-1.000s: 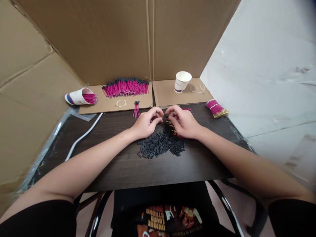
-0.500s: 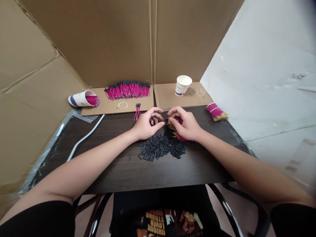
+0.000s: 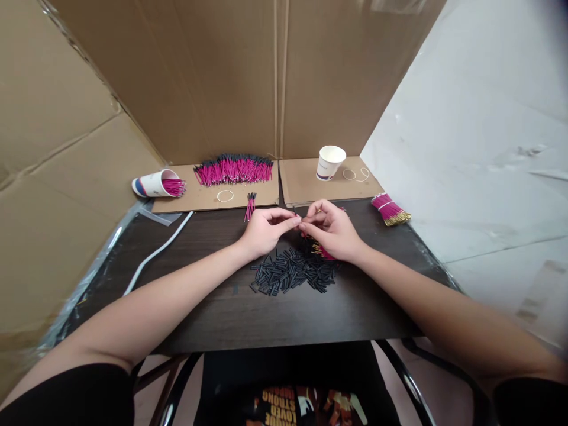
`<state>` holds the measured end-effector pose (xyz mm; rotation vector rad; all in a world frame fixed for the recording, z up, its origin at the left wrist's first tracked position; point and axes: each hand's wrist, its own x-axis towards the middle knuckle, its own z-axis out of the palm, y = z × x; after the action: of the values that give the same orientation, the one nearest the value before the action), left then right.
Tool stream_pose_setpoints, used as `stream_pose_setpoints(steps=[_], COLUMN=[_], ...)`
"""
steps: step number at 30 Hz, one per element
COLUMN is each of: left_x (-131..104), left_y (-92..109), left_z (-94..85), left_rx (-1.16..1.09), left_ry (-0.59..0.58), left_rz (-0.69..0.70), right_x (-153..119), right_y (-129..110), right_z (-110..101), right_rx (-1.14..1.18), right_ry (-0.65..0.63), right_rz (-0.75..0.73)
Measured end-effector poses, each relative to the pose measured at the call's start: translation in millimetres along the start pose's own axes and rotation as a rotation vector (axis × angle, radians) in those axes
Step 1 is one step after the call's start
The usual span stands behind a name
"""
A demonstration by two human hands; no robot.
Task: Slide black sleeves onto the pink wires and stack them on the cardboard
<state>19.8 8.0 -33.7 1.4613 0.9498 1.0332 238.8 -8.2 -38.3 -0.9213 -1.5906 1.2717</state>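
My left hand (image 3: pixel 270 232) is closed in a pinch, thumb against index finger, with a short black tube (image 3: pixel 295 210) showing at its fingertips. Touching or almost touching it, my right hand (image 3: pixel 333 232) is pinched too; whatever lies between its fingertips is hidden. Below both hands spreads a pile of black tubes (image 3: pixel 290 273) on the dark table (image 3: pixel 284 319). Pink wires with gold tips (image 3: pixel 318 247) lie partly under my right hand. Just beyond my left hand is a small group of pink wires with black ends (image 3: pixel 250 207).
A large heap of black-ended pink wires (image 3: pixel 235 170) lies on cardboard at the back. Left of it, a tipped paper cup (image 3: pixel 151 184) holds pink wires. An upright paper cup (image 3: pixel 331 163), rubber bands (image 3: pixel 355 174) and a banded wire bundle (image 3: pixel 390 209) are at right.
My hands have come together, their fingertips now meeting above the pile where a gap was before. Both hands have tightened into pinches. The view has shifted slightly.
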Motion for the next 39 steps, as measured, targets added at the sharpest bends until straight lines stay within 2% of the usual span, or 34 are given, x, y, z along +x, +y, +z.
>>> stream_pose_setpoints(steps=[4, 7, 9, 13, 17, 20, 24, 27, 30, 32, 34, 36, 39], left_x=[8, 21, 30, 41, 43, 43, 44, 45, 41, 35, 27, 19, 8], left_y=[7, 15, 22, 29, 25, 20, 13, 13, 19, 24, 28, 28, 24], left_z=[-13.2, -38.3, -59.0, -92.7, -103.7, -103.8, -107.1, -108.3, -98.3, -84.1, -66.4, -49.2, -31.6], left_rx=[0.103, 0.368, 0.574, 0.849, 0.893, 0.898, 0.86, 0.825, 0.833, 0.849, 0.83, 0.748, 0.67], left_ry=[0.095, 0.268, 0.336, 0.301, 0.289, 0.306, 0.296, 0.315, 0.35, 0.342, 0.262, 0.135, -0.032], left_rz=[-0.035, -0.024, -0.079, -0.227, -0.235, -0.254, -0.178, -0.158, -0.117, -0.058, 0.01, 0.078, 0.197], right_x=[-2, -3, -4, -4, -4, -4, -4, -2, 0, 2, 4, 6, 6], right_y=[-3, -4, -3, 2, 4, 4, 2, -2, -7, -8, -7, -4, 1], right_z=[1, 0, -1, -3, -5, -5, -5, -7, -15, -21, -28, -34, -38], right_rx=[-0.05, -0.146, -0.208, -0.313, -0.353, -0.377, -0.411, -0.492, -0.64, -0.753, -0.874, -0.947, -1.007], right_ry=[0.003, 0.011, 0.005, -0.003, -0.009, -0.009, -0.015, -0.007, -0.005, -0.013, -0.024, -0.03, -0.039], right_rz=[-0.082, -0.151, -0.175, -0.215, -0.241, -0.239, -0.251, -0.318, -0.448, -0.453, -0.429, -0.406, -0.37])
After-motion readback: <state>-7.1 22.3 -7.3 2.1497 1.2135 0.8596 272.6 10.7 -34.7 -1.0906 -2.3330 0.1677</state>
